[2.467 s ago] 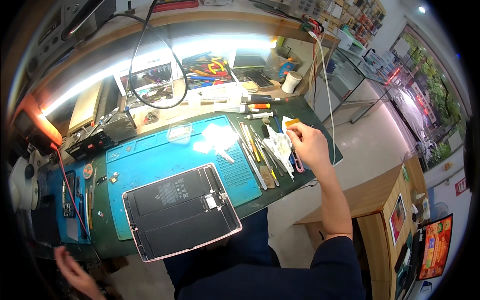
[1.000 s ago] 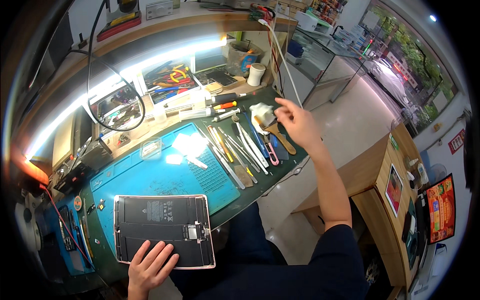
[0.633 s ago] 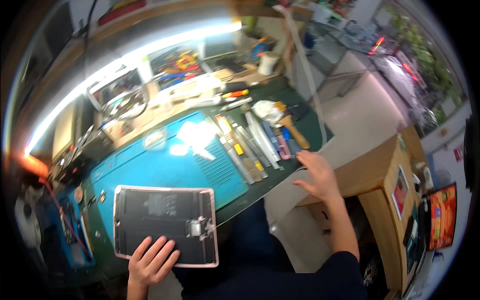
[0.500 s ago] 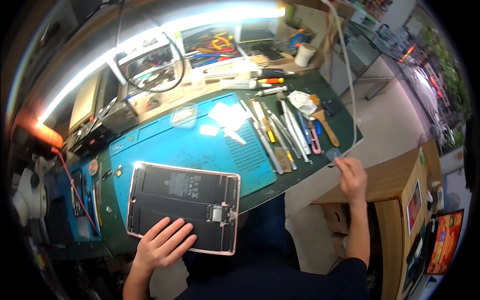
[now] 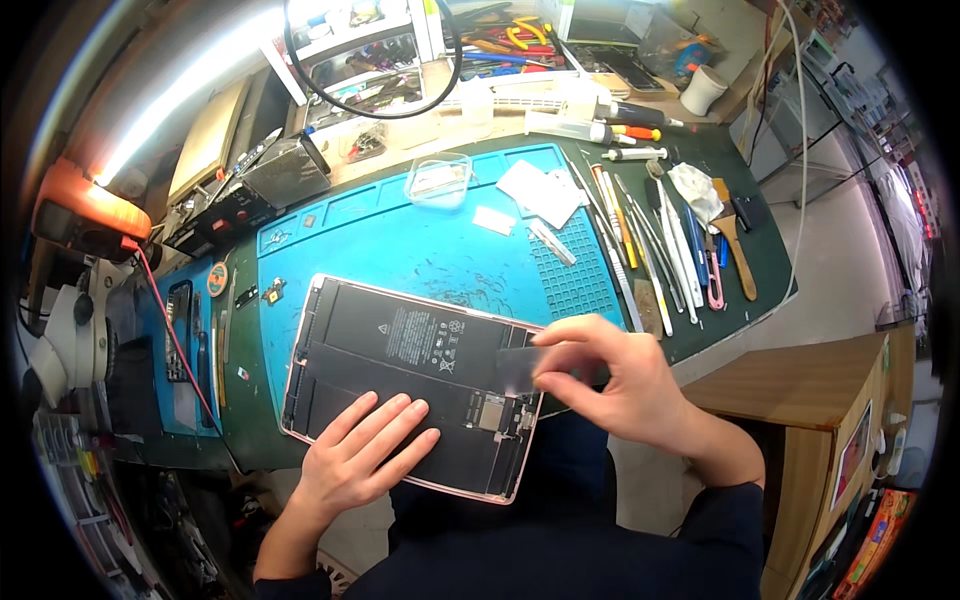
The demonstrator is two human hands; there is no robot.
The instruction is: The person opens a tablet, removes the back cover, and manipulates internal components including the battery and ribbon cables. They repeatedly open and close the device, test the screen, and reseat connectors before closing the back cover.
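Observation:
An opened tablet (image 5: pixel 400 350) with a pinkish frame lies with its black batteries and a small circuit board (image 5: pixel 490 412) exposed, partly over the blue mat's near edge. Across its lower left part rests my left hand (image 5: pixel 368 452), fingers stretched out flat on the battery. My right hand (image 5: pixel 625 385) pinches a thin, see-through plastic card (image 5: pixel 517 370) between thumb and fingers. The card hovers over or touches the tablet's right side, above the circuit board; which of the two I cannot tell.
A blue work mat (image 5: pixel 400 250) carries a clear plastic box (image 5: pixel 440 182) and white pads (image 5: pixel 540 193). Tweezers, picks and a wooden brush (image 5: pixel 737 257) line the right side. An orange multimeter (image 5: pixel 92 213) and a phone on a smaller blue mat (image 5: pixel 185 420) are at left. A wooden cabinet (image 5: pixel 790 390) stands right.
My right hand has brought the plastic card from the bench's right edge over to the tablet. My left hand stays flat on the tablet. The view has shifted.

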